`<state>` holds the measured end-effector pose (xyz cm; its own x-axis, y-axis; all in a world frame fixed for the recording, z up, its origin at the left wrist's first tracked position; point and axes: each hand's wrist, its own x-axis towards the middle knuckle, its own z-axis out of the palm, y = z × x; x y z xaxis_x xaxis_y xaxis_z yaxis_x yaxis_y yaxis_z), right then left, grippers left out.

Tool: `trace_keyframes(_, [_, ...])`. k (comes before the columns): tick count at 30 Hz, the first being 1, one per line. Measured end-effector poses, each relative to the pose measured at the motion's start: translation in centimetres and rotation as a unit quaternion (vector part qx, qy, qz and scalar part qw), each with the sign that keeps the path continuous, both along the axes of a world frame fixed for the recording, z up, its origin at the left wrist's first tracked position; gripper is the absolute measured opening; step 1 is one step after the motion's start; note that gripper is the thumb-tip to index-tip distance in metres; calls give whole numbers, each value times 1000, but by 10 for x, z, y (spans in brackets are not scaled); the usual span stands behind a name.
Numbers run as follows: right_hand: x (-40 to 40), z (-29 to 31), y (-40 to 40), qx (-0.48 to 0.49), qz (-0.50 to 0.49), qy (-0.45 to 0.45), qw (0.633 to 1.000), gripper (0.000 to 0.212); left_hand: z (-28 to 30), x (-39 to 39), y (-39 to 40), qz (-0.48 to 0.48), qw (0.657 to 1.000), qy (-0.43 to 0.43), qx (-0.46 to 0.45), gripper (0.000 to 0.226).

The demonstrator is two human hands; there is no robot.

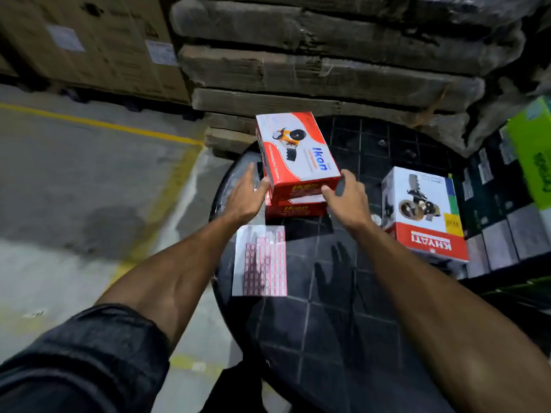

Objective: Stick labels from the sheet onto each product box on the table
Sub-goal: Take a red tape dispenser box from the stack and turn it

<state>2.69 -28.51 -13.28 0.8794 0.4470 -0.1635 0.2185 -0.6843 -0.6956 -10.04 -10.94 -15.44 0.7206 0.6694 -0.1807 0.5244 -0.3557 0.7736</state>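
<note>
Top red box [298, 150] sat on a second red box [295, 207], stacked at the far left of the round black bench [328, 323]. Held tilted, near end low, far end raised. Long axis ran near-to-far, leaning slightly left at the far end.

Left hand [247, 195] gripped the near-left corner, thumb on the near face, fingers along the left side. Right hand [346, 201] gripped the near-right corner, thumb on the near face, fingers round the right edge. Both grasping the same box, roughly symmetric, neither clearly nearer.

Label sheet [260, 260] lay flat on the bench, near side of the stack, just beside the left forearm, under neither hand. Left hand closer to it than the right. Part of the sheet's left side looked already peeled; blurred, not certain.

White-and-red box [423, 213] stood apart to the right, untouched.

Judged: box being positioned for labelling, not yet labelled on any visible face. Next move likely turns on freeing one hand to reach back toward the sheet.
</note>
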Motion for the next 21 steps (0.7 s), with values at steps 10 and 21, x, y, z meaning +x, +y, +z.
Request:
trace_keyframes(10, [64, -5, 77, -22, -8, 77, 997, 70, -24, 73, 46, -28, 986, -30, -159, 100])
trace_keyframes(21, [15, -32, 32, 69, -123, 90, 986, 45, -11, 45, -8, -32, 993, -38, -107, 87])
